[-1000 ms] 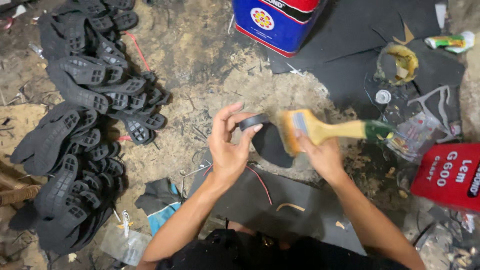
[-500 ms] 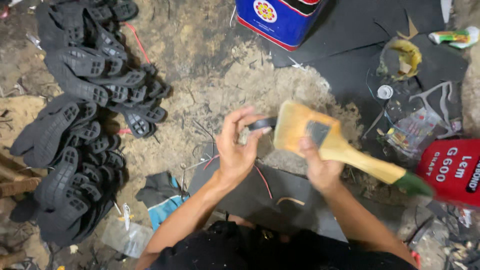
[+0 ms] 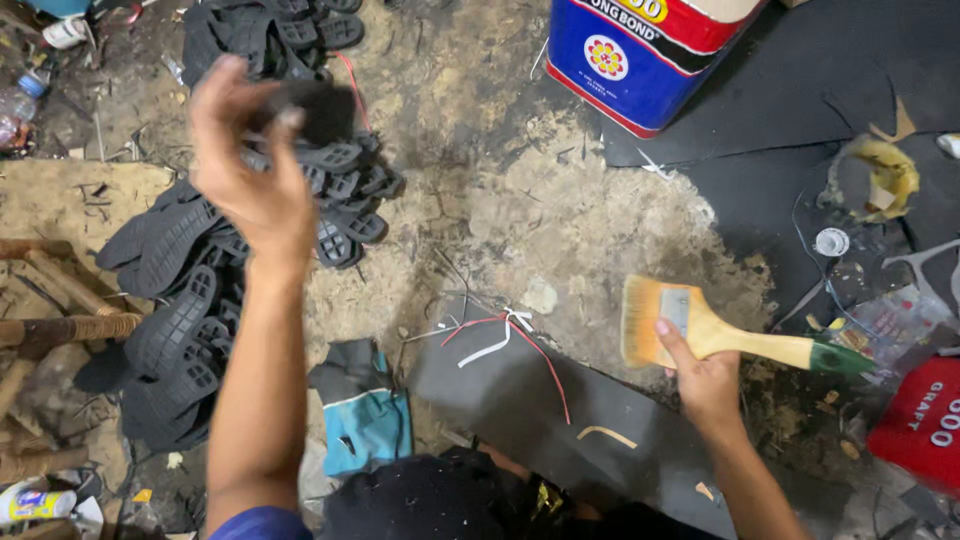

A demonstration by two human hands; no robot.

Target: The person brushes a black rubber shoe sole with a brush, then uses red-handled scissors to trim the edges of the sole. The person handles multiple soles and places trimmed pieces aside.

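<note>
My left hand [image 3: 245, 165] is stretched out to the upper left, holding a black rubber shoe sole [image 3: 318, 108] over a heap of black soles [image 3: 200, 270]. My right hand [image 3: 705, 385] grips a wide paintbrush [image 3: 700, 325] with a pale wooden handle, green tip and yellowish bristles, held low above a dark rubber sheet [image 3: 530, 395] in front of me.
A large blue, red and white tin can [image 3: 645, 55] stands at the top. A red can [image 3: 925, 420] sits at the right edge. Black rubber sheets [image 3: 790, 130], scraps, a small white cap [image 3: 831, 241] and a blue-grey cloth [image 3: 362, 410] lie about. Wooden sticks [image 3: 60, 300] are at left.
My left hand has swung away from the brush to the upper left, carrying the sole over the heap. My right hand with the brush has dropped slightly to the right.
</note>
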